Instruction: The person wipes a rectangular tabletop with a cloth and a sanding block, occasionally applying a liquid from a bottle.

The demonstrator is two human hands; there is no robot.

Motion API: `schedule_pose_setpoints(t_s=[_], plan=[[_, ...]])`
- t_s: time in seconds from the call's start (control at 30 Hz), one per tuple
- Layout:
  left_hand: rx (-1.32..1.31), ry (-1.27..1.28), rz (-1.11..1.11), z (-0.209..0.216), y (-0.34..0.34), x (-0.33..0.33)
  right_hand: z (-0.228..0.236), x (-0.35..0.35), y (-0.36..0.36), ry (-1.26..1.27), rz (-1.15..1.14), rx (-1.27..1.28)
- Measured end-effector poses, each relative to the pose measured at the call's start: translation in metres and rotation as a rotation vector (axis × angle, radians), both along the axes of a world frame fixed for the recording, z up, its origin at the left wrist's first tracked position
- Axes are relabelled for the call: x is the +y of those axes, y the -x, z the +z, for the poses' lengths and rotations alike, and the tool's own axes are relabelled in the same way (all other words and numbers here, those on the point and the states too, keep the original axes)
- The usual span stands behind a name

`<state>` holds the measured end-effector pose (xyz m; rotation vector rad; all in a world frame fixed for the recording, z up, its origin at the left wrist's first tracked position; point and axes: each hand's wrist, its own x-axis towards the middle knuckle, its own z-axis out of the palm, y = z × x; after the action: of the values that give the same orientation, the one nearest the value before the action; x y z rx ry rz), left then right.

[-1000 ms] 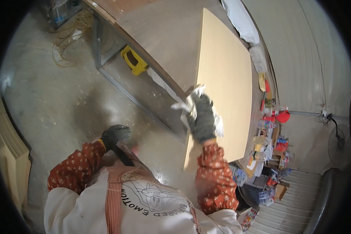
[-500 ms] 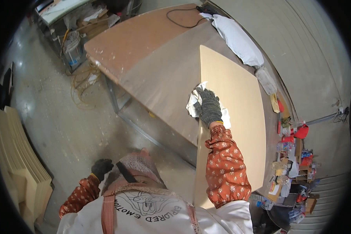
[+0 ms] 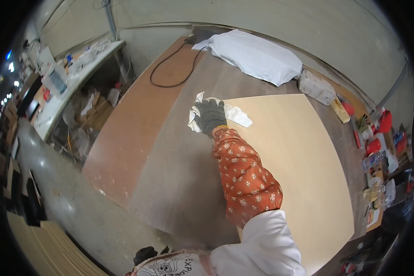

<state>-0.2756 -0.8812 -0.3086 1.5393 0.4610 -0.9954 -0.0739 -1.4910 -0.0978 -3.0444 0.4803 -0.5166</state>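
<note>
My right hand [image 3: 210, 116], in a dark knitted glove, presses a crumpled white rag [image 3: 238, 116] against a pale wood-coloured panel [image 3: 299, 161]. It sits at the panel's far left corner, and the rag hangs out past the edge on both sides of the glove. The panel lies flat on a large worktable [image 3: 179, 184]. My left hand [image 3: 145, 254], also dark-gloved, hangs low by my body at the bottom edge, apart from the table. Its fingers are too hidden to make out.
A white wrapped bundle [image 3: 257, 55] and a plastic-wrapped block [image 3: 316, 87] lie along the table's far side. A black cable [image 3: 170, 85] loops at the back left. Mixed small goods [image 3: 377, 170] crowd the right. Stacked boards [image 3: 55, 248] stand at lower left, a cluttered bench [image 3: 78, 83] beyond.
My right hand has moved with the rag away from me along the panel's left edge to its far corner. My view has tilted up, and my left hand now shows less.
</note>
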Motion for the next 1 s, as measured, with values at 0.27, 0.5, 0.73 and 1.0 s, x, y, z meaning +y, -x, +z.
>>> schedule_pose_setpoints(t_s=[0.27,0.5,0.73,1.0], plan=[[0.111,-0.122,0.170,-0.021,-0.032,0.004,-0.003,0.007,0.036,-0.037,-0.012,-0.045],[0.190,0.181,-0.312,0.000,-0.049,-0.046,0.006,0.064,0.215,-0.181,-0.100,-0.247],[-1.302,0.132,-1.625,-0.044,-0.023,-0.044,0.019,0.158,0.488,-0.078,-0.478,-0.340],[-1.665,0.514,-1.702,-0.005,0.058,-0.108,-0.017,0.252,0.662,-0.129,-0.826,-0.490]])
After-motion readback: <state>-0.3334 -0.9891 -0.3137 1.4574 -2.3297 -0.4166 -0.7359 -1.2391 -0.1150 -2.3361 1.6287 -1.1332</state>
